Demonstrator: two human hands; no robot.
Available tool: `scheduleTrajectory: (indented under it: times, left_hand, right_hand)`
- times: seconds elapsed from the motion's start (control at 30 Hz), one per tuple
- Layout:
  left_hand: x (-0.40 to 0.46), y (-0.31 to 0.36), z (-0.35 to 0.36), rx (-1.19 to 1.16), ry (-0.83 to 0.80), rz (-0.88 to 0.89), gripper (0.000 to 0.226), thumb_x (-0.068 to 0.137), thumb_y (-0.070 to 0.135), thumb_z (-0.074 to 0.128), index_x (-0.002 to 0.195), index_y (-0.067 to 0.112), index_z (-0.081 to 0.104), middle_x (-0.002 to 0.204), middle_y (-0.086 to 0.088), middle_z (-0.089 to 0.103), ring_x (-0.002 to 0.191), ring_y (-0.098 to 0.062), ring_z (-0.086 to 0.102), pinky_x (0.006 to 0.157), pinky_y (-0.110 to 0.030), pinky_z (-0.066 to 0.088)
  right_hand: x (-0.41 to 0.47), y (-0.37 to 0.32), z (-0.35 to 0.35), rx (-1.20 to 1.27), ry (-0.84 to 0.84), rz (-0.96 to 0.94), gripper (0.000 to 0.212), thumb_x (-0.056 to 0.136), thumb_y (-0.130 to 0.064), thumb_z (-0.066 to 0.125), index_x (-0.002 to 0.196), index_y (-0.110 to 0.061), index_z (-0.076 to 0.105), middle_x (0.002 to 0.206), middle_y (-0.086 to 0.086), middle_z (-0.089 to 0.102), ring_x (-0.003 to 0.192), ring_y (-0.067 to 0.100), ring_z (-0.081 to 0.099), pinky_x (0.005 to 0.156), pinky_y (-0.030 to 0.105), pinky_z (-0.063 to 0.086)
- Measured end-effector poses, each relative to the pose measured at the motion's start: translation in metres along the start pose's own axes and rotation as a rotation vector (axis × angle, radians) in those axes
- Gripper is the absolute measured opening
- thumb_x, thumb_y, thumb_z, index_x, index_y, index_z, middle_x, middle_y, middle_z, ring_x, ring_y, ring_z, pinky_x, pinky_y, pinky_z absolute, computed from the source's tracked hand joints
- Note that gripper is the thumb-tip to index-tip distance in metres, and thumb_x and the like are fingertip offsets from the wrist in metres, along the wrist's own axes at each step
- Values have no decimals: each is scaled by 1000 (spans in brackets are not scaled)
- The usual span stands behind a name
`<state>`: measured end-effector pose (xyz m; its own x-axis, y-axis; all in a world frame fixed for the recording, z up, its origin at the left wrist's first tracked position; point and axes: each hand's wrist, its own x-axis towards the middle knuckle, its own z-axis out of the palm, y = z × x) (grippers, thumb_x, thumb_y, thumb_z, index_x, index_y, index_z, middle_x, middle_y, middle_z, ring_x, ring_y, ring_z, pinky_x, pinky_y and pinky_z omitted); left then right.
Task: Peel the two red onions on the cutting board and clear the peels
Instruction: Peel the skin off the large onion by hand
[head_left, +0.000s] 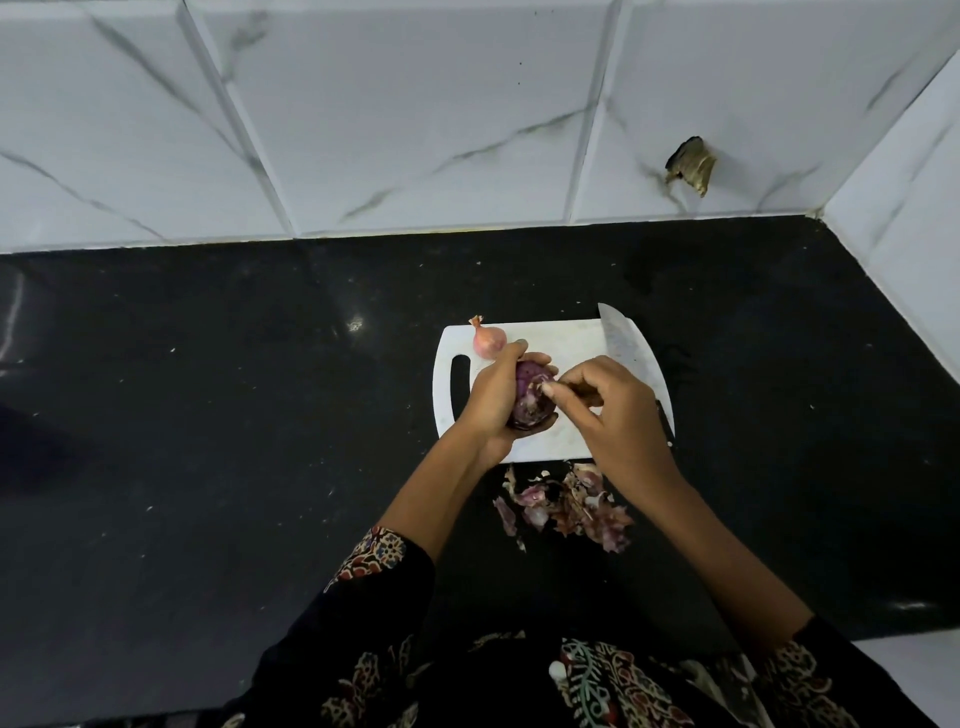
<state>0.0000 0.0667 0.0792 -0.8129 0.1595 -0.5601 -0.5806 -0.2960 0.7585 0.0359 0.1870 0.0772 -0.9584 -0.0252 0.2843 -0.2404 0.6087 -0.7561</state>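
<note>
Your left hand (491, 400) cups the half-peeled onion (532, 397) over the cutting board (563, 340), steadying it while your right hand (613, 410) pinches a skin flap. Just beyond the grip waits the second onion (488, 340), unpeeled; peels (563, 501) lie nearer you on the bench (234, 415).

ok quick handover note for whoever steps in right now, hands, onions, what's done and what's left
Left hand grips the part-peeled red onion above the white cutting board.
Right hand pinches skin at that onion's top.
Second onion lies unpeeled at the board's far left corner; knife lies along the board's right edge.
Peels are piled on the black counter in front of the board.
Left: finish this onion, peel the other, clear the peels.
</note>
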Motion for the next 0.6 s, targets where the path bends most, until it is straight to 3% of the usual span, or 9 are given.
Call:
scheduleTrajectory:
  times: [0.1, 0.23, 0.33, 0.6]
  left_hand:
    - [0, 1, 0, 13, -8, 6, 34, 97, 36, 43, 75, 18, 60, 72, 0, 64, 67, -13, 58, 65, -28, 50]
    - [0, 2, 1, 61, -2, 38, 35, 98, 36, 42, 73, 17, 60, 69, 1, 62, 63, -13, 56, 62, -26, 50]
    - [2, 2, 1, 114, 14, 69, 36, 98, 36, 42, 74, 16, 60, 70, -1, 61, 63, -13, 57, 60, -26, 50]
    - [2, 5, 2, 169, -3, 135, 35, 98, 35, 43, 77, 14, 61, 72, -7, 61, 65, -19, 54, 62, -29, 46]
  right_hand:
    - [0, -3, -1, 5, -2, -44, 8, 81, -9, 70, 89, -6, 68, 84, 1, 62, 74, 11, 61, 68, 15, 49]
    - [3, -2, 0, -84, 19, -153, 8, 79, -7, 70, 87, -5, 72, 81, 6, 67, 72, 16, 63, 64, 26, 53]
    - [3, -1, 1, -198, 4, -242, 9, 79, -11, 66, 83, -5, 72, 76, 6, 67, 66, 17, 63, 59, 26, 50]
    - [10, -4, 0, -178, -8, -230, 9, 77, -13, 61, 74, -5, 65, 73, 5, 63, 62, 18, 58, 55, 39, 52]
